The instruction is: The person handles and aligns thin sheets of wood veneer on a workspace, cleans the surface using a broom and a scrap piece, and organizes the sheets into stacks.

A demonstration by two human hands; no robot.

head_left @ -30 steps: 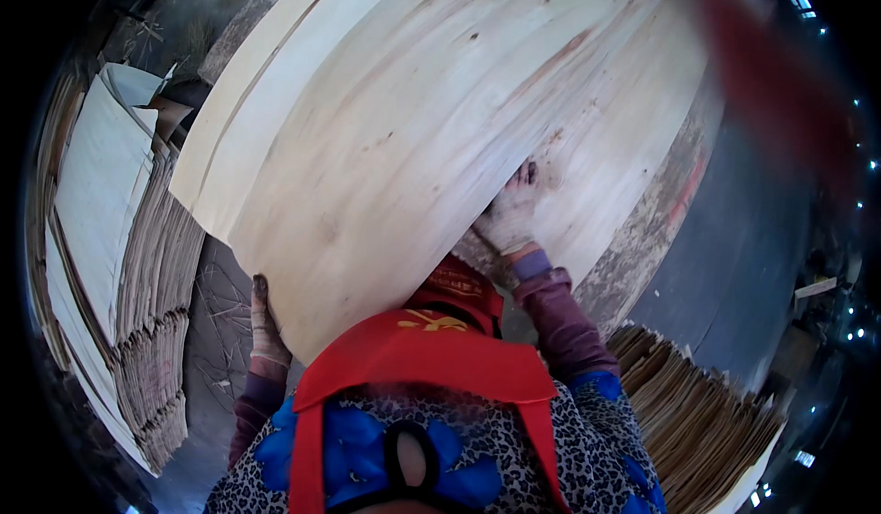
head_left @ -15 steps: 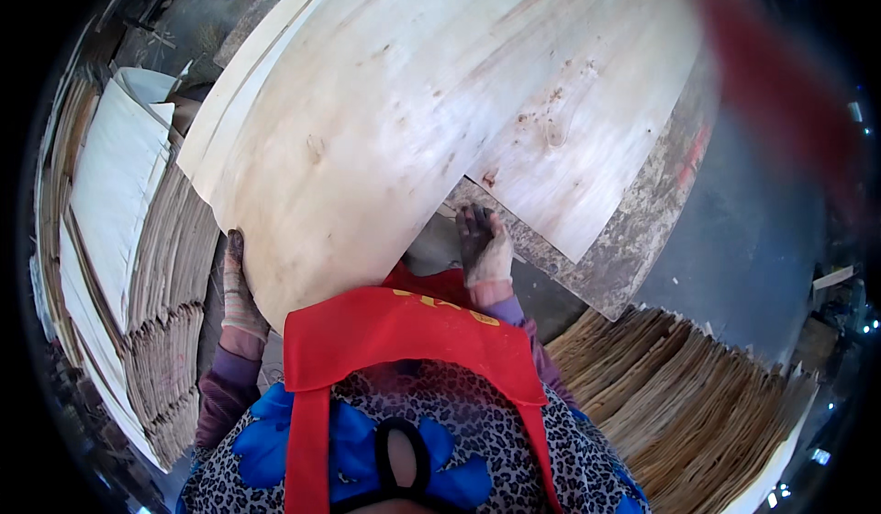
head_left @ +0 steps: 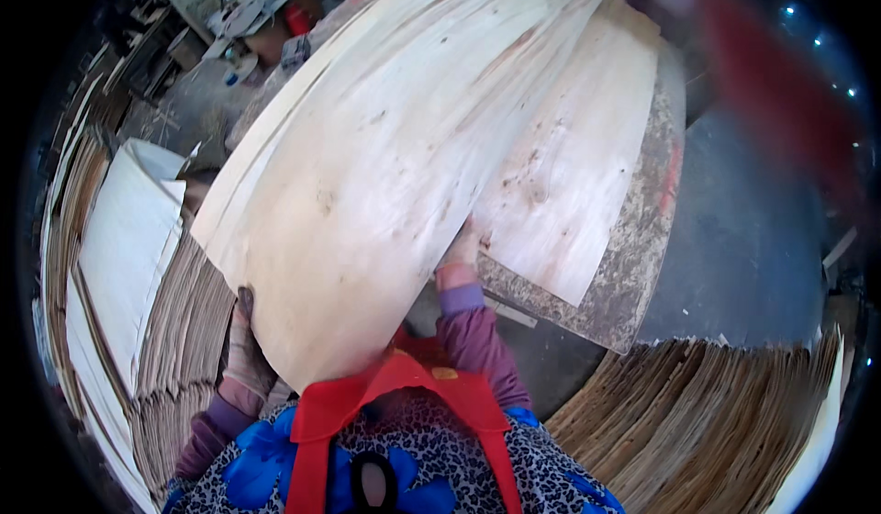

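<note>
A large pale wood veneer sheet (head_left: 330,211) spreads in front of me, its near end against my red apron. My left hand (head_left: 246,349) is closed on its lower left edge, with the dark glove thumb on top and the other fingers mostly hidden. On the sheet's right edge, my right hand (head_left: 462,252) grips from the side, its fingers partly under the veneer. A second veneer sheet (head_left: 560,211) with knots lies to the right, partly covered by the first. Both rest above a worn, mottled board (head_left: 633,257).
Tall stacks of veneer stand at the left (head_left: 179,321) and lower right (head_left: 697,422). A white sheet (head_left: 133,239) tops the left stack. Beyond the mottled board is a dark grey surface (head_left: 743,229). Clutter with a red container (head_left: 297,18) sits at the far left. A blurred red shape hangs upper right.
My right hand has moved from the gap beside the sheets up and forward onto the large sheet's right edge and taken hold. The view has shifted, and the left hand keeps its edge.
</note>
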